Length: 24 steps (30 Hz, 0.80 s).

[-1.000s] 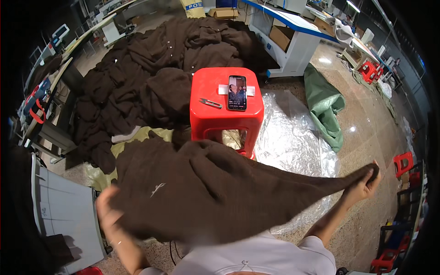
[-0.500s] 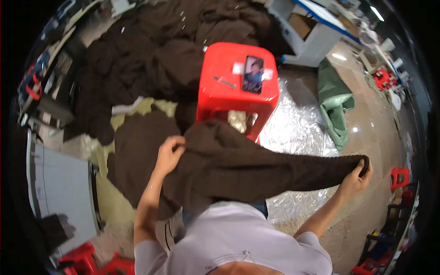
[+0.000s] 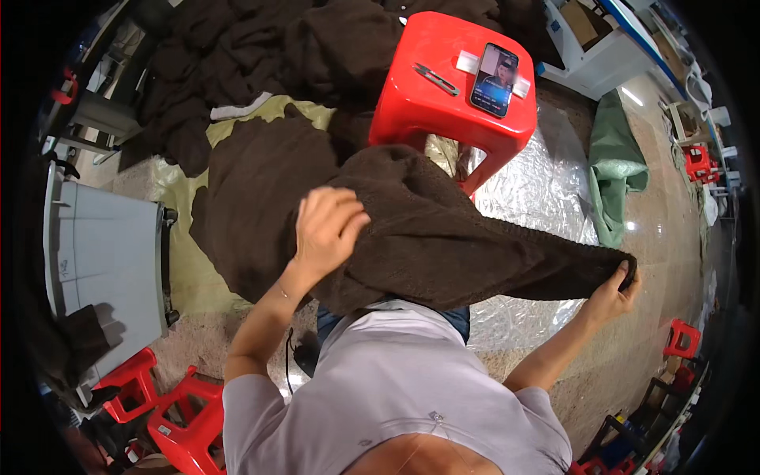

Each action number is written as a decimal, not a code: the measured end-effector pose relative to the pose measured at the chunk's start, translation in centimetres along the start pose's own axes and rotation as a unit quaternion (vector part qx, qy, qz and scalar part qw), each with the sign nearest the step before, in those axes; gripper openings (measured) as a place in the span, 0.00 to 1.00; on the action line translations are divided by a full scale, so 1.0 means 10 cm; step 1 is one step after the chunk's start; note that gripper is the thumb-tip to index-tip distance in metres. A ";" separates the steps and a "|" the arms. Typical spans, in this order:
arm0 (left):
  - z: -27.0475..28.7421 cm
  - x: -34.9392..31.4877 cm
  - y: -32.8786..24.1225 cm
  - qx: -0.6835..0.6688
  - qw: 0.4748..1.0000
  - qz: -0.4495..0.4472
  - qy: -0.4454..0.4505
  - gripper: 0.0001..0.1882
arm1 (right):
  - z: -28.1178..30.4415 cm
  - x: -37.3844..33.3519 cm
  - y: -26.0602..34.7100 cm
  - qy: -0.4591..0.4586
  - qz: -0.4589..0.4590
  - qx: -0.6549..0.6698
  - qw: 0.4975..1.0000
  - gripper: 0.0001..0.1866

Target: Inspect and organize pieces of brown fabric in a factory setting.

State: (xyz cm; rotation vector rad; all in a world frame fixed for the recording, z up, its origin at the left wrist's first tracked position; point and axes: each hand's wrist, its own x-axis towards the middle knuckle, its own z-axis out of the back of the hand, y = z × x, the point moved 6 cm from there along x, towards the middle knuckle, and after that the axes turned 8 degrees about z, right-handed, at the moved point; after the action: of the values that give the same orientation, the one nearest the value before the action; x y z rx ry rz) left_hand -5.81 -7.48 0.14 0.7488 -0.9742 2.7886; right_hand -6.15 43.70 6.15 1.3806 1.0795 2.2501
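Note:
A dark brown knitted garment (image 3: 443, 237) lies across my lap and stretches out to the right. My right hand (image 3: 616, 291) grips the far right end of its ribbed edge between thumb and fingers, pulling that part taut. Over the left part of the knit, my left hand (image 3: 326, 226) is open, its fingers loosely stretched and slightly blurred; whether it touches the cloth I cannot tell. Just beyond the garment stands a red plastic stool (image 3: 427, 63). On its seat lie a phone (image 3: 495, 81) with a lit screen and small thread snips (image 3: 437, 79).
A large heap of brown knits (image 3: 261, 47) fills the far left. Clear plastic sheeting (image 3: 546, 182) covers the floor at right, beside a folded green sack (image 3: 616, 170). A grey bin (image 3: 111, 253) stands at left; red stools (image 3: 190, 419) are at lower left.
My left hand has shifted right over the knit and its fingers have straightened. The right hand keeps its hold on the ribbed end. The view has tilted, so the stool appears higher and farther right.

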 end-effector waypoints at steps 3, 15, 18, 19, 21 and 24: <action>-0.10 0.20 0.25 0.053 0.995 0.054 0.069 0.31 | 0.31 0.12 -0.01 -0.130 0.065 -0.029 0.989 0.11; 0.43 -0.21 -0.18 0.063 0.997 -0.011 -0.033 0.19 | 0.73 0.26 -0.53 -0.159 0.068 -0.053 0.983 0.13; 0.04 -0.59 -0.29 -0.011 0.966 0.069 0.249 0.23 | 0.61 0.21 -0.71 -0.127 0.003 -0.009 0.992 0.12; 0.01 -0.69 -0.29 -0.038 0.959 0.082 0.267 0.23 | 0.56 0.18 -0.77 -0.114 -0.028 0.001 0.993 0.12; -0.01 -0.74 -0.15 -0.102 0.951 0.144 0.254 0.19 | 0.40 0.10 -0.78 -0.047 -0.033 0.022 0.998 0.10; 0.00 -0.50 0.09 -0.050 0.962 0.194 0.187 0.08 | 0.15 -0.06 -0.71 0.006 -0.012 0.037 0.999 0.10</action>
State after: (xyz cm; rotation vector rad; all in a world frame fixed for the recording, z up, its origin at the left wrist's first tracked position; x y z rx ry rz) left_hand -1.68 -7.86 -2.74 0.0020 -1.2787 3.0011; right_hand -5.45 48.81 1.03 1.3779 1.1874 2.2248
